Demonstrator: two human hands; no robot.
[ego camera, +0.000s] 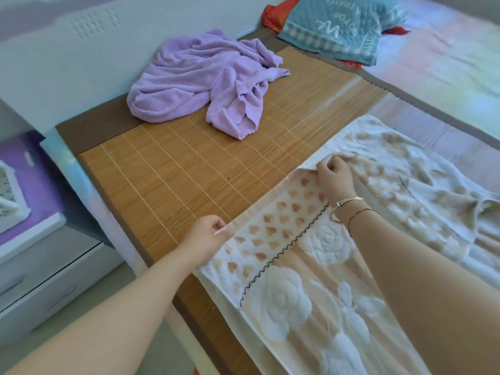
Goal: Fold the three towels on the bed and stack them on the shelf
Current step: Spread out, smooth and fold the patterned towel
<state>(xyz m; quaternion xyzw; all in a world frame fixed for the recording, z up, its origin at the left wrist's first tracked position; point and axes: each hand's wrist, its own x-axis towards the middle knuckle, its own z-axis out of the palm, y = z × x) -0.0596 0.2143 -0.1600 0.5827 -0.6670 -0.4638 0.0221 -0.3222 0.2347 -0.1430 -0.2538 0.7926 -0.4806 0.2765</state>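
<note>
Pinching the far long edge of the cream terry towel with tan hearts and raised roses [311,266], both hands are closed on cloth: the left hand [205,236] grips the hem near the corner with thumb and fingers, and the right hand [334,175] is curled shut on the same edge further along. The towel lies spread on the woven bamboo mat [189,169] covering the bed, its near end drooping over the bed's edge towards the person and its right part rumpled. The likely trouble is an uneven fold: if the two hands carry the edge across at different rates, or the rumpled part is not smoothed first, the halves will not meet squarely and the bundle will stack badly. The overhanging end could also drag the towel off the smooth mat. Beyond it, the crumpled lilac fleece towel [205,77] sits well apart, unfolded, and the teal quilted towel with white lettering [338,25] lies at the far corner. No shelf is plainly identifiable.
</note>
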